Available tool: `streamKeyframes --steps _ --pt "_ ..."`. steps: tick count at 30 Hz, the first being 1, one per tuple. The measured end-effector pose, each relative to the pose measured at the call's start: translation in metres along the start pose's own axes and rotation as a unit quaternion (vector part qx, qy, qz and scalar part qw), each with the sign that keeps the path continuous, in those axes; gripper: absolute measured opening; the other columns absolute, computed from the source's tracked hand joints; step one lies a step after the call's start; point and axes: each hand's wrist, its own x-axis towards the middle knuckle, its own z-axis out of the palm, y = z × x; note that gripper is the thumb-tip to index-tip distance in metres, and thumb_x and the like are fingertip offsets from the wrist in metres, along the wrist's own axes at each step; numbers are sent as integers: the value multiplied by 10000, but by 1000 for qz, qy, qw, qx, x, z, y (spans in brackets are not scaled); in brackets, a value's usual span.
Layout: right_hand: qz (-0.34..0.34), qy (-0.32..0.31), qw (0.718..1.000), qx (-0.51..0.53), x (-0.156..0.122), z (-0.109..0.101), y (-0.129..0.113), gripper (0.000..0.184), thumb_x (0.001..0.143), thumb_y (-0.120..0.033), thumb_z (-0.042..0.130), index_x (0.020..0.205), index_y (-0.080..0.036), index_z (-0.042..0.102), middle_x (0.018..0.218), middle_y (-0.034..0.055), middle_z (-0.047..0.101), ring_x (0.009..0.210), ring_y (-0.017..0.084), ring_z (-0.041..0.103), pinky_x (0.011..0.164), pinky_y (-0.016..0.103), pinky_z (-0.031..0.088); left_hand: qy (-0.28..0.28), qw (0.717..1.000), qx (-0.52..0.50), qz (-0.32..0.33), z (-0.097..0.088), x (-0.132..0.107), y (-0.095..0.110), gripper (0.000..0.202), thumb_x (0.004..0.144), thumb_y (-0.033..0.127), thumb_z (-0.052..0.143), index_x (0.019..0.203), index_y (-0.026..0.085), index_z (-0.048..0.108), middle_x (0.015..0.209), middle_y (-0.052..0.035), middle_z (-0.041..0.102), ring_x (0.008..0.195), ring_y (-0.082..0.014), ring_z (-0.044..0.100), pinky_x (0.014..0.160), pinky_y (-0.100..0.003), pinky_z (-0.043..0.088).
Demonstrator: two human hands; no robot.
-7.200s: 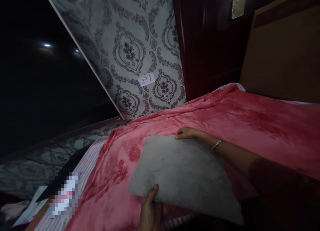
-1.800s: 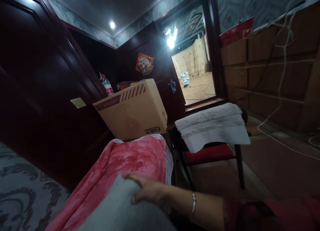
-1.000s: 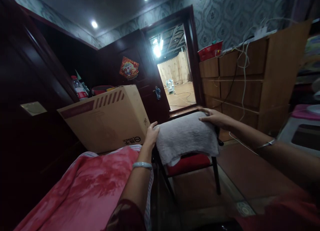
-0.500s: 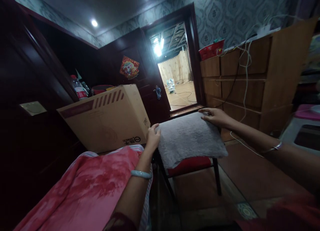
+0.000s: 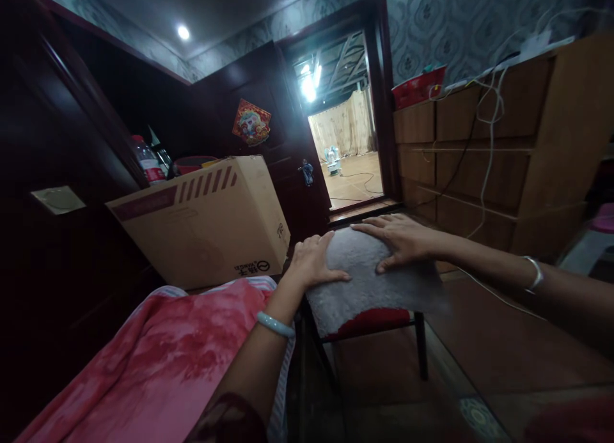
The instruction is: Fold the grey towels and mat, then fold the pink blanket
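A grey fluffy cloth (image 5: pixel 355 299) lies over the seat of a chair with a red seat (image 5: pixel 377 321) and dark legs. My left hand (image 5: pixel 314 261) rests on the cloth's left side, thumb stretched out and fingers extended toward the back. On the right part of the cloth lies my right hand (image 5: pixel 400 238), its fingers spread and pointing left. Both hands lie on top of the fabric, which bunches slightly around them. The front of the red seat shows below the cloth's edge.
Left of the chair is a pink-and-red blanket (image 5: pixel 158 360), with a large cardboard box (image 5: pixel 201 225) behind it. A wooden drawer cabinet (image 5: pixel 474 142) with loose cables stands at the right. An open doorway (image 5: pixel 345 123) lies beyond the chair.
Both hands have moved from the cloth's back corners inward onto its top, and their fingers have spread out. The view has shifted slightly.
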Motion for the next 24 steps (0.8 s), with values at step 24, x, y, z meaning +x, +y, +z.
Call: streamKeyframes --steps 24 --pt "-25 -11 999 21 -2 0 6 1036 658 -543 780 1550 -235 352 1476 179 466 1299 424 462 1034 568 371 71 995 51 -42 29 -108 -30 1173 627 334 881 1572 251 191 1659 -207 62 1506 -399 160 1184 -608 190"
